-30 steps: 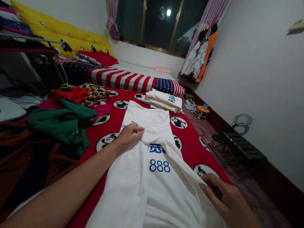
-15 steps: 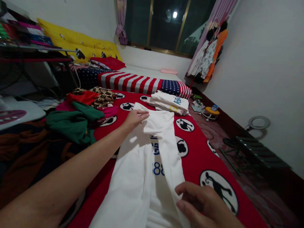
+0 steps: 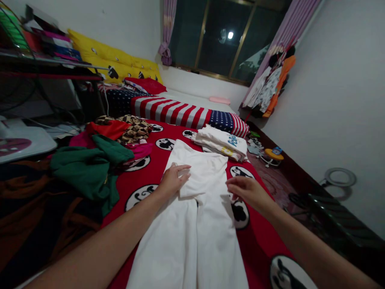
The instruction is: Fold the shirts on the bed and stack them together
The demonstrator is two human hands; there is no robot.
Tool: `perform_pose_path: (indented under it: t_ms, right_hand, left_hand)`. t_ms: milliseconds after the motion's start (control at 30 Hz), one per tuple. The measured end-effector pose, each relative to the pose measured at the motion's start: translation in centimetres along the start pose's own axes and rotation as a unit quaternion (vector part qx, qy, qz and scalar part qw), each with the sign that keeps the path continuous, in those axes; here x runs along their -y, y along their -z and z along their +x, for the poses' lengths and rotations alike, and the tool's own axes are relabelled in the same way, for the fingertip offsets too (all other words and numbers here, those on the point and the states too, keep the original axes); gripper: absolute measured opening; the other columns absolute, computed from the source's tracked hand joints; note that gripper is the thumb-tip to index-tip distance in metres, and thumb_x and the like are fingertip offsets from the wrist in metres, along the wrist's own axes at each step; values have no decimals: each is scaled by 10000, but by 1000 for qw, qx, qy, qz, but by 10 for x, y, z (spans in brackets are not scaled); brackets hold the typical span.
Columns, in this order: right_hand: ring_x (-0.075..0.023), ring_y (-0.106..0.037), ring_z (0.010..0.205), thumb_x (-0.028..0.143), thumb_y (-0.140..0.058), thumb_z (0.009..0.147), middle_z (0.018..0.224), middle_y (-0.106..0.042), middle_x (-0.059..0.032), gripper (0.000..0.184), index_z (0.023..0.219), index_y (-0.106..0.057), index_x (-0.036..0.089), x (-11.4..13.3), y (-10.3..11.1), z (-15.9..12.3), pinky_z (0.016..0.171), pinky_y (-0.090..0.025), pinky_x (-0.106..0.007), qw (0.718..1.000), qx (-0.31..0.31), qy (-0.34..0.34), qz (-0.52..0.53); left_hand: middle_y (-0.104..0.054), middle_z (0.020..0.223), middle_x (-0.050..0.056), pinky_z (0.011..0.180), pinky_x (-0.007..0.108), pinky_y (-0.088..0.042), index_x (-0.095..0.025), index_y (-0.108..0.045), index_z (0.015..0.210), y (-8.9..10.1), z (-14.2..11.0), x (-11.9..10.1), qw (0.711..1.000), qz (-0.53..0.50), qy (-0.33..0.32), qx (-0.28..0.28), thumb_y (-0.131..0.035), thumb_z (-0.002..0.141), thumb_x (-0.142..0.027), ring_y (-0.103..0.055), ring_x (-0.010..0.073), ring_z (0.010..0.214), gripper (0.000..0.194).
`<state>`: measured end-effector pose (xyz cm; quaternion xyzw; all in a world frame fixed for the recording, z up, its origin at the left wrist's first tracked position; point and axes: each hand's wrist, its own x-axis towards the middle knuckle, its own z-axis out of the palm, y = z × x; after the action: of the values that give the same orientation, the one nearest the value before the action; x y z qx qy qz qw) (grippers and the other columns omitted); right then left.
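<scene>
A white T-shirt (image 3: 186, 237) lies lengthwise before me, its two sides folded inward so that they nearly meet along the middle. Near its far end, a short flap of cloth is turned over on top. My left hand (image 3: 175, 179) rests over the left part of that end with fingers apart. Beside the right edge is my right hand (image 3: 242, 189), its fingers loosely bent and its fingertips close to the cloth. I see no cloth gripped in either hand.
The red blanket (image 3: 255, 249) has round black-and-white figures. Folded white shirts (image 3: 222, 142) are stacked beyond the T-shirt. Rumpled clothes, including a green garment (image 3: 81, 168), lie at left. A second bed with a striped cover (image 3: 171, 110) stands behind; a yellow-topped stool (image 3: 273, 154) is on the right.
My right hand has moved from the near right edge up to the far right side. The right panel now lies further inward, covering the blue print. My left hand is slightly nearer me.
</scene>
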<state>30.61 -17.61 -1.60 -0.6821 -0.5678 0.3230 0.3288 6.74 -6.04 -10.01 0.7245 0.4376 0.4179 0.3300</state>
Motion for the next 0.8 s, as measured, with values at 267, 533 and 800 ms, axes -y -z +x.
perform_pose_path:
  t_ms: [267, 533, 800]
  right_hand:
    - [-98, -485, 373, 211, -602, 725, 488, -564, 51, 369, 1084, -618, 127, -36, 19, 140, 389, -366, -193, 985, -149, -11, -86]
    - [-206, -625, 660, 345, -585, 744, 673, -687, -65, 248, 793, -713, 138, -46, 15, 172, 603, -458, -281, 949, -243, 14, -199]
    - [-304, -630, 990, 366, -514, 840, 1031, -698, -120, 305, 1038, -682, 207, -37, -6, 163, 758, -479, -383, 884, -205, -76, -412]
  left_hand:
    - [-488, 1381, 182, 1053, 417, -406, -160, -521, 1352, 0, -5, -11, 992, 120, 37, 10, -629, 790, -192, -506, 309, 1249, 574]
    - [-379, 1453, 211, 1025, 420, -431, -122, -355, 1448, -2, -9, -17, 985, 169, 44, -3, -580, 826, -164, -433, 325, 1307, 662]
    - [-420, 1391, 202, 1034, 404, -425, -89, -414, 1389, -5, -6, -14, 982, 183, 38, -34, -630, 782, -184, -485, 317, 1251, 651]
